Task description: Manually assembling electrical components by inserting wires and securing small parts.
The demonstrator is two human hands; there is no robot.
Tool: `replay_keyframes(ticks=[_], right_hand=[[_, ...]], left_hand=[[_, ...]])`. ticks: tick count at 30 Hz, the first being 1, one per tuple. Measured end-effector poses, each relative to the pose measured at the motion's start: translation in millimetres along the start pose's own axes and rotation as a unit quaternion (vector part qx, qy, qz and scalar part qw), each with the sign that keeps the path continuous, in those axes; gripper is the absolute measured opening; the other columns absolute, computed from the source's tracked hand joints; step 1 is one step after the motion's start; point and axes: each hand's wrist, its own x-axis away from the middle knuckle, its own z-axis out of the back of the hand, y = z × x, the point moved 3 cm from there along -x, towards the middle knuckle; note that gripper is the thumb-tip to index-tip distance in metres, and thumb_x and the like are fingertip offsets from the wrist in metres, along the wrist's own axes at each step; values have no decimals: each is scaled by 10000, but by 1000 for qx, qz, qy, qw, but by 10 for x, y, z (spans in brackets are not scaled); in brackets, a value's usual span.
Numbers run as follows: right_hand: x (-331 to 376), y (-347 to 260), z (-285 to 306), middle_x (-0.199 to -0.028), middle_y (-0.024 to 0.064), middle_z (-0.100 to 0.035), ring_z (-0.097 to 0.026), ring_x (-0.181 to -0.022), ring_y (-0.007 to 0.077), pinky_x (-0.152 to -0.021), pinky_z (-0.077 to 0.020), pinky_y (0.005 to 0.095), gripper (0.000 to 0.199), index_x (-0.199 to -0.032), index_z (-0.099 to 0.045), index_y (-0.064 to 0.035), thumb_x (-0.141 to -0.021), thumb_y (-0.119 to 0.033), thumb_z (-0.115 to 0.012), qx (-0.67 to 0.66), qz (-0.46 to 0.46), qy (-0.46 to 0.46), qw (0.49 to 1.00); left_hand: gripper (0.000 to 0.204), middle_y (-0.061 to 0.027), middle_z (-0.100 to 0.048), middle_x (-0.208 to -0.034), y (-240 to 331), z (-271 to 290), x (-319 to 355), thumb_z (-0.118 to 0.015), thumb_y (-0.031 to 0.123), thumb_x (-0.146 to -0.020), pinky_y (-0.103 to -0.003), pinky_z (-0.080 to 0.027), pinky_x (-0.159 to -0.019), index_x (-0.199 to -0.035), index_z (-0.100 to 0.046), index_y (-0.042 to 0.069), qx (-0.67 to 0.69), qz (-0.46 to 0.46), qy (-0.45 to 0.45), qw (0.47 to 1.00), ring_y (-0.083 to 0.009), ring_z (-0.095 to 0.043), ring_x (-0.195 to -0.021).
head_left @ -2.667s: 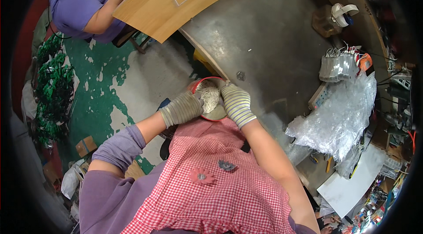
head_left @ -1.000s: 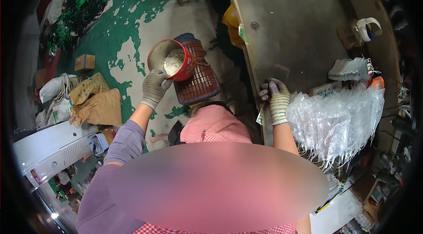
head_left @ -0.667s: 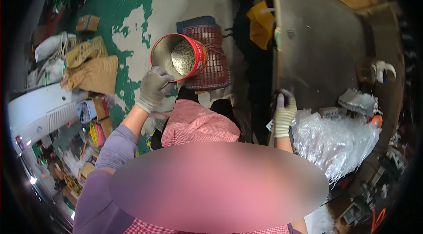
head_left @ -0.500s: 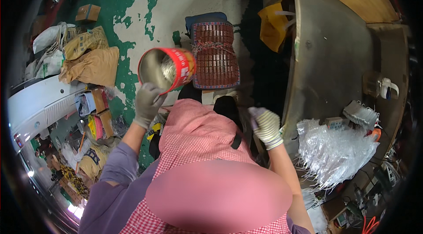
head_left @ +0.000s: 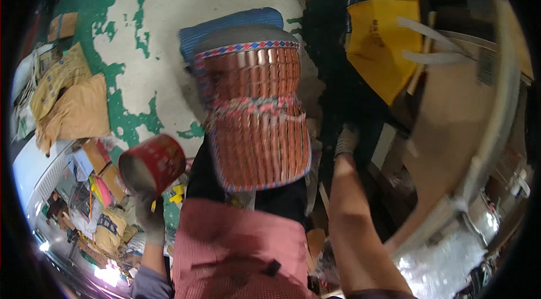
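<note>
At my lower left, my gloved left hand (head_left: 149,213) grips the rim of a red tin can (head_left: 164,159), tilted so that its open mouth faces left. The inside of the can is too blurred to make out. On the right, my right arm stretches forward and down beside the seat. My gloved right hand (head_left: 347,140) is over the dark floor, its fingers smeared by motion. Between my arms stands a low seat covered with a brown slatted mat (head_left: 259,150), edged in a blue and red pattern and tied round with a cord.
A blue folded cloth (head_left: 242,23) lies behind the seat. To the right, a yellow bag (head_left: 389,40) with white handles hangs by the workbench (head_left: 451,152). Clear plastic bags (head_left: 451,259) lie at lower right. Sacks (head_left: 79,110) and a cardboard box (head_left: 62,26) stand at left.
My left hand has carried the can down and to the left. My right arm has reached forward and down beside the seat. My view has moved closer to the seat.
</note>
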Motion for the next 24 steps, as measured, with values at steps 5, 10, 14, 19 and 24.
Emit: replay_keyframes(ticks=[5, 10, 14, 19, 24], right_hand=[[-1705, 546, -567, -929, 74, -673, -645, -732, 195, -691, -551, 354, 285, -1147, -603, -22, -904, -162, -656, 202, -10, 37, 979], [-2916, 677, -629, -1337, 195, -592, -569, -1229, 330, -1027, -446, 424, 444, -1310, -568, -10, -934, -245, -578, 268, 5, -79, 960], [-3150, 893, -991, -1358, 184, -580, -539, -1265, 309, -1041, -427, 422, 370, -1251, -611, -10, -960, -233, -555, 338, 135, -115, 924], [-4317, 1126, -631, -1023, 121, -721, -666, -945, 210, -871, -497, 335, 276, -1110, -681, -30, -860, -128, -620, 415, 392, 69, 818], [-4013, 1248, -850, -1241, 154, -654, -623, -1113, 234, -962, -472, 379, 340, -1197, -637, -22, -895, -179, -647, 400, 388, 124, 821]], left_hand=[[189, -139, -670, -1061, -587, -636, 357, -722, 44, -837, -386, -446, -956, -1009, -664, -9, -65, 127, -39, 989, -274, -604, -1017], [111, -145, -660, -1028, -636, -1492, 418, -680, 2, -841, -384, -463, -969, -951, -680, -8, -68, 231, -53, 969, -284, -607, -1046], [108, -141, -663, -1030, -600, -1847, 464, -660, 24, -859, -386, -464, -967, -960, -679, -8, -51, 249, -57, 965, -283, -608, -1042], [114, -137, -665, -1031, -742, -2365, 583, -635, 51, -882, -388, -466, -964, -972, -677, -6, 55, 274, -48, 959, -281, -609, -1036], [131, -133, -668, -1033, -922, -2178, 563, -610, 77, -905, -390, -467, -962, -983, -676, -5, 81, 290, -45, 953, -279, -611, -1031]])
